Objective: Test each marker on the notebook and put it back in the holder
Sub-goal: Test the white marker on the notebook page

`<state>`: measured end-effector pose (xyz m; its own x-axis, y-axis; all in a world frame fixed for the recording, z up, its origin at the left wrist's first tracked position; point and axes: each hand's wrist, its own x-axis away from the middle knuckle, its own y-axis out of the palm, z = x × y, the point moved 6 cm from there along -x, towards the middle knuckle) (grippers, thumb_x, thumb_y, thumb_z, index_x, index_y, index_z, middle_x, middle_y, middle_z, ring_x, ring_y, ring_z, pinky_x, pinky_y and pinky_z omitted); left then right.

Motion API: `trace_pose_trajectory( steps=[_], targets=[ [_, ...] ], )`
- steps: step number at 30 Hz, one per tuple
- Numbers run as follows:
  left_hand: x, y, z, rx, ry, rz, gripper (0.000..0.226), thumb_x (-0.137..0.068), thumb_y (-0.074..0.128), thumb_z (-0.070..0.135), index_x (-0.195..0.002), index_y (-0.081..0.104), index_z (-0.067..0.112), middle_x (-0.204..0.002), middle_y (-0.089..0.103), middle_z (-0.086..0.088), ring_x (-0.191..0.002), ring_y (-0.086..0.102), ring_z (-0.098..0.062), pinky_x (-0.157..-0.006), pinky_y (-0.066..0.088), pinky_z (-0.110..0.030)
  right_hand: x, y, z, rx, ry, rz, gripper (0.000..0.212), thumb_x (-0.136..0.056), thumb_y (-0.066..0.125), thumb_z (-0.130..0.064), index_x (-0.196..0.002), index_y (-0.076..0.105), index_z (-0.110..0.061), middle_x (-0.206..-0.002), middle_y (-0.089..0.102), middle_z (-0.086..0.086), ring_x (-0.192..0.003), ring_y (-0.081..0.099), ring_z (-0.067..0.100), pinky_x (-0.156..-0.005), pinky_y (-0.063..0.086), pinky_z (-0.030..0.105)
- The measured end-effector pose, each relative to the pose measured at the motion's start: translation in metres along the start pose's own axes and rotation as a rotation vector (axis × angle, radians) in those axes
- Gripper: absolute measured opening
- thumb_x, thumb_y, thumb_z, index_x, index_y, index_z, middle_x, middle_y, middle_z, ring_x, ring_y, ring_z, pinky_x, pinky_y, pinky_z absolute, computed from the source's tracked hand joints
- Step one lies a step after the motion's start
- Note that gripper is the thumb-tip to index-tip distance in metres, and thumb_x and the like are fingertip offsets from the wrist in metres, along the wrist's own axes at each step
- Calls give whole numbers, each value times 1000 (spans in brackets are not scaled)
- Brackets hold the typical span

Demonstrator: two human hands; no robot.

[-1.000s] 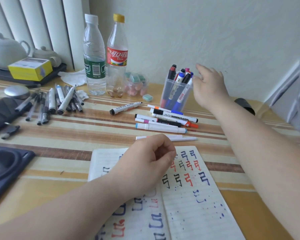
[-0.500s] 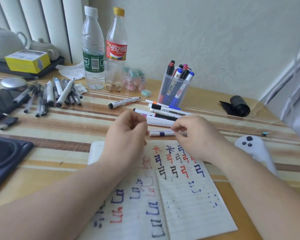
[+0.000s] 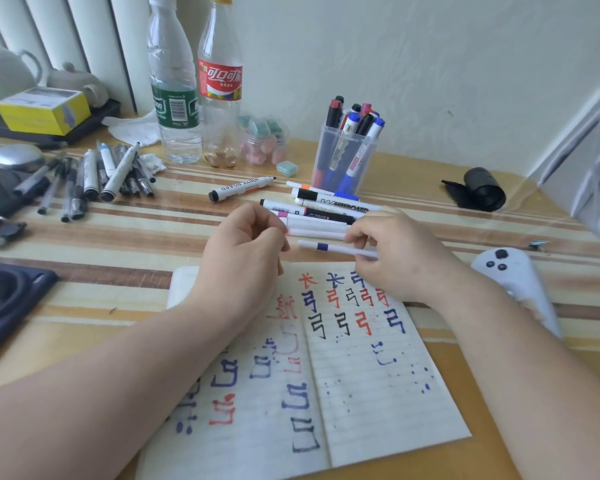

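The right hand [image 3: 399, 258] pinches one end of a slim white marker with a purple band [image 3: 326, 247], level just past the top edge of the open lined notebook [image 3: 378, 403], well short of the striped table [image 3: 125, 233]'s back edge. The left hand [image 3: 243, 251] curls near its other end; whether it grips anything, I cannot tell.

A head-worn camera looks forward and down, close over the desk [image 3: 136, 237].

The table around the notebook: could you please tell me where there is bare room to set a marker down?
Bare striped table lies between the pen pile and the notebook, left of the left hand, and between the holder and the black roll. Crowded between notebook and holder: loose markers and the right hand gripping the purple-banded marker.
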<state>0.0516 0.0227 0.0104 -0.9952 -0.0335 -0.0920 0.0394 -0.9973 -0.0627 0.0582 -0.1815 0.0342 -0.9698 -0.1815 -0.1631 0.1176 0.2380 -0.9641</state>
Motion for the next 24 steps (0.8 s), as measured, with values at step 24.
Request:
trace_pose_trajectory(
  steps=[24],
  targets=[
    [27, 31, 11, -435, 395, -387, 18, -92, 69, 40, -83, 73, 25, -65, 64, -2, -55, 53, -16, -50, 41, -21, 64, 1, -25, -1222, 103, 254, 18, -101, 58, -18, -92, 62, -3, -65, 63, 7, -56, 55, 22, -44, 44, 32]
  ],
)
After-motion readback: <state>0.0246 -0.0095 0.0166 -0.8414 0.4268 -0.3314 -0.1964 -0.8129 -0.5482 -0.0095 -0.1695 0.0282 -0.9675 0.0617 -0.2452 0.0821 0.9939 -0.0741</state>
